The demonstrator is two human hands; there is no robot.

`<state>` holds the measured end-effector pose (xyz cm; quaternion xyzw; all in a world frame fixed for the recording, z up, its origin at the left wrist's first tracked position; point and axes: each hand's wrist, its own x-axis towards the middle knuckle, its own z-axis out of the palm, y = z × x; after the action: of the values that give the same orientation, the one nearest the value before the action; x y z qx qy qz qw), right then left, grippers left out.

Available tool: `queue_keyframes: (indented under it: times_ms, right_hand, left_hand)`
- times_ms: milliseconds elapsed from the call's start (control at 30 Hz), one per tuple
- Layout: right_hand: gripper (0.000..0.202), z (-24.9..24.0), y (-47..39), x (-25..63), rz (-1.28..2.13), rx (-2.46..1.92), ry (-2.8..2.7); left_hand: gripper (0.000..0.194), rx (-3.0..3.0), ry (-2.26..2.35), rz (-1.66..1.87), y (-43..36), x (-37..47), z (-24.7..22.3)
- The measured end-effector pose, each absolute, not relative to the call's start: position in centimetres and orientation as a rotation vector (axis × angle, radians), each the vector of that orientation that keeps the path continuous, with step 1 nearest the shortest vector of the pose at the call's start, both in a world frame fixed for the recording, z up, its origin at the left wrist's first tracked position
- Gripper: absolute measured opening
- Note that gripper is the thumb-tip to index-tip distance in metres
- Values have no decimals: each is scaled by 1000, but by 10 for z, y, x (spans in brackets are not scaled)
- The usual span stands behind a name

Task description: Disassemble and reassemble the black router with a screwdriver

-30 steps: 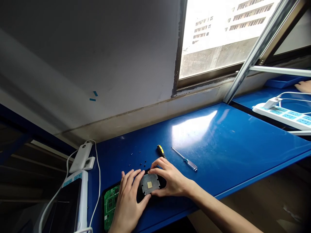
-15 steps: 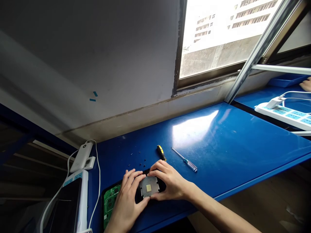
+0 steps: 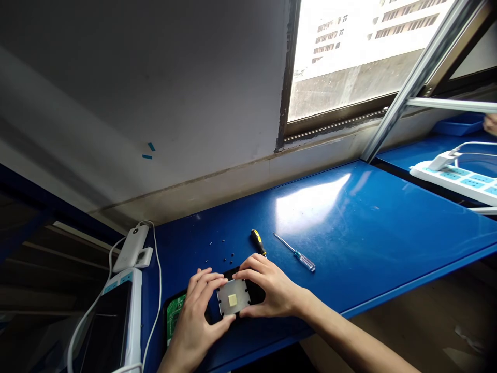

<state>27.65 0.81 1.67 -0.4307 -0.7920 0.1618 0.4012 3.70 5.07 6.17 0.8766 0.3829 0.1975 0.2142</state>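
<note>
A flat silver metal plate (image 3: 240,295) with notched edges and a pale yellow square pad (image 3: 232,300) is held between my two hands. My right hand (image 3: 267,290) pinches it at the upper and lower edges, thumb below and fingers above. My left hand (image 3: 202,305) curls around its left side, fingertips at the top left corner and thumb at the bottom edge. A green circuit board (image 3: 173,317) in a black casing lies partly hidden beneath my left hand. Beyond my hands lie a black-and-yellow screwdriver (image 3: 258,242), its shaft mostly covered, and a clear-handled screwdriver (image 3: 303,260).
Several tiny screws (image 3: 232,261) are scattered on the blue table (image 3: 373,243). At left stand a white power bank (image 3: 130,249), a white cable (image 3: 158,280) and a dark-screened device (image 3: 106,326) on a power strip. Another power strip (image 3: 458,178) and a person's hand (image 3: 491,124) appear at right.
Both hands and the metal plate have shifted slightly left, and the plate is tilted a little differently. The other person's hand at right has moved slightly.
</note>
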Motion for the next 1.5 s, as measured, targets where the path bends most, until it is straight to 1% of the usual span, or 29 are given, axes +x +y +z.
queue_keyframes:
  times_ms: [400,767,900,1133,1333,1433,1500]
  right_hand:
    - [65,14,9,276,324,-1067,-1988]
    - [67,8,10,276,232,-1103,-1979]
    - [66,6,10,276,173,-1080,-1954]
    - [67,10,10,274,74,-972,-1863]
    - [66,11,7,273,89,-986,-1865]
    - [70,12,7,273,87,-956,-1845]
    - [72,11,7,272,77,-946,-1824]
  left_hand:
    - [46,2480,1067,572,53,30,58]
    - [45,2539,1097,497,56,27,51]
    - [42,2597,1079,528,55,32,48]
    - [46,2720,1050,578,55,45,44]
    - [46,2748,1011,530,54,53,49]
    - [44,2743,988,567,52,60,53]
    - [46,2725,985,570,52,64,54]
